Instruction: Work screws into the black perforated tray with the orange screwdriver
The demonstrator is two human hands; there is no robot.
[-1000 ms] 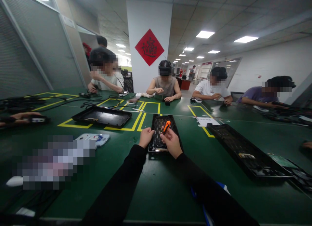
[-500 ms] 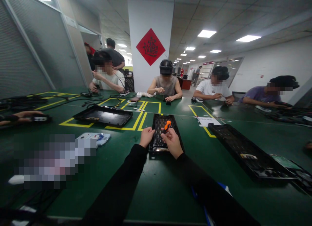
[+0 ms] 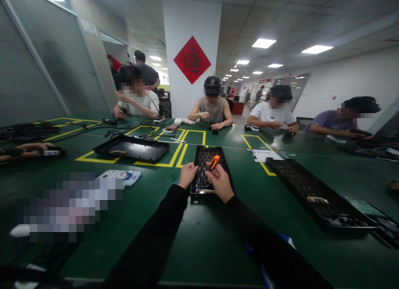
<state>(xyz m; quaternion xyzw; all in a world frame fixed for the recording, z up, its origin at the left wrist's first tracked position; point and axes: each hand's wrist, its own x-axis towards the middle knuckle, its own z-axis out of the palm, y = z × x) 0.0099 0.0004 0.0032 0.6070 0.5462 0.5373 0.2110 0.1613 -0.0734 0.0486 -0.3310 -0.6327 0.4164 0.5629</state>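
A black rectangular tray (image 3: 202, 156) lies lengthwise on the green table in front of me. My left hand (image 3: 187, 175) is closed on its left side wall, thumb at the rim. Over the tray's right side, my right hand (image 3: 220, 181) grips a screwdriver (image 3: 214, 161) with an orange and black handle. The handle leans up and to the right, and its thin shaft points down into the tray, where the tip is too small to make out. A small pale metallic piece (image 3: 207, 191) sits at the tray's near end.
Another black tray (image 3: 134, 149) lies to the left, a longer one (image 3: 321, 197) to the right. A phone-like object (image 3: 132, 178) is at the left, near cables. White paper (image 3: 267, 155) lies beyond the right tray. Several people sit across the table; someone's hand (image 3: 36, 146) shows at far left.
The screwdriver handle has turned slightly in my right hand. My left hand keeps its place at the tray.
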